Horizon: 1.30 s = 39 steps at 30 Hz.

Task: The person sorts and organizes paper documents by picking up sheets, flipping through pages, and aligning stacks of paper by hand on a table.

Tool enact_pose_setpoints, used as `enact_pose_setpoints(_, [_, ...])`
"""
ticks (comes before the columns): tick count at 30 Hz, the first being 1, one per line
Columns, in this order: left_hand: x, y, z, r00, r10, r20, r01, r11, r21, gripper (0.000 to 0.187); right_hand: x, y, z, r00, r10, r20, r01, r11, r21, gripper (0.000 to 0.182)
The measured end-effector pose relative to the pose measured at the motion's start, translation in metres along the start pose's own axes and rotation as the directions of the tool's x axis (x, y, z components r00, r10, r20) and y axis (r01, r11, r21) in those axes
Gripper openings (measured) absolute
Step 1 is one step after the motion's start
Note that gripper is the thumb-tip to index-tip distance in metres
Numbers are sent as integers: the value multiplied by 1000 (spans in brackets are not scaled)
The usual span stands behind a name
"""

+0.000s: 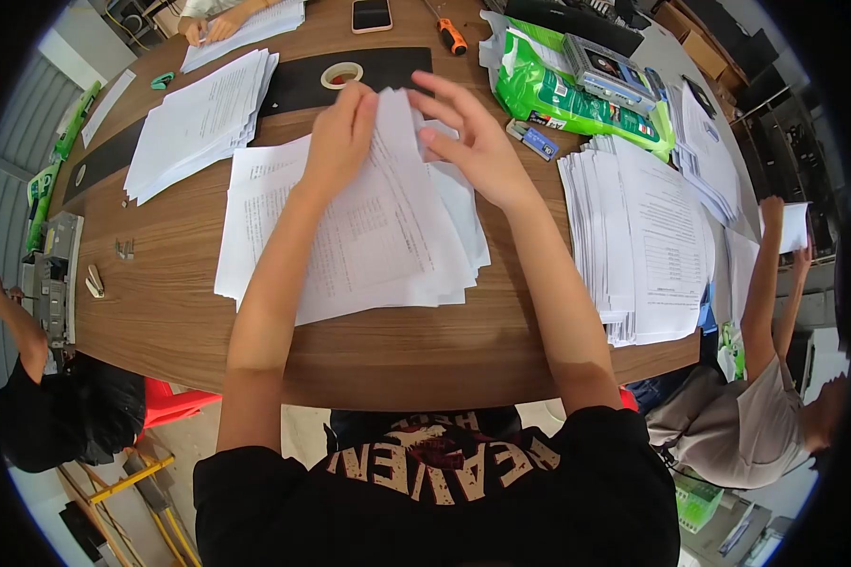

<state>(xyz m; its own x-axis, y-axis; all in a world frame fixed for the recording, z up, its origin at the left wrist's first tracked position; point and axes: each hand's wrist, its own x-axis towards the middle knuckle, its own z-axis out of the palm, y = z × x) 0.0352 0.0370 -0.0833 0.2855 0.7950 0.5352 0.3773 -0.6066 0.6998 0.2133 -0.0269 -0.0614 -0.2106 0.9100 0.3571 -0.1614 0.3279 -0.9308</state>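
Observation:
A loose stack of printed white sheets [350, 246] lies on the wooden table [161, 312] in front of me. My left hand [338, 140] pinches the top edge of a few sheets and lifts them. My right hand [473, 137] touches the same raised sheets from the right, fingers spread and partly curled over their edge. A roll of tape [341, 75] sits just beyond my hands.
Paper piles lie at the far left [194, 123] and at the right [648, 241]. A green package [558, 90], phone [372, 14], orange screwdriver [452, 36] and staplers [95, 281] are around. Other people sit at left [28, 378], right [756, 397] and far side [219, 21].

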Motion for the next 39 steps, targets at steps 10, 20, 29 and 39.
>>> enact_pose_setpoints(10, [16,36,-164,997,77,-2,-57,720,-692,31,-12,57,-40,988,104,-117,-155,752,-641,41])
enact_pose_setpoints(20, [12,27,-49,999,13,30,-20,970,240,26,-10,64,-29,974,-165,153,201,333,-921,40])
enact_pose_setpoints(29, [4,1,-24,990,-12,-138,24,997,80,22,0,0,1,998,61,33,-69,930,362,55])
enact_pose_setpoints(39, [13,74,-127,566,142,-812,-69,990,124,24,-9,-23,19,813,-250,526,-153,780,607,102])
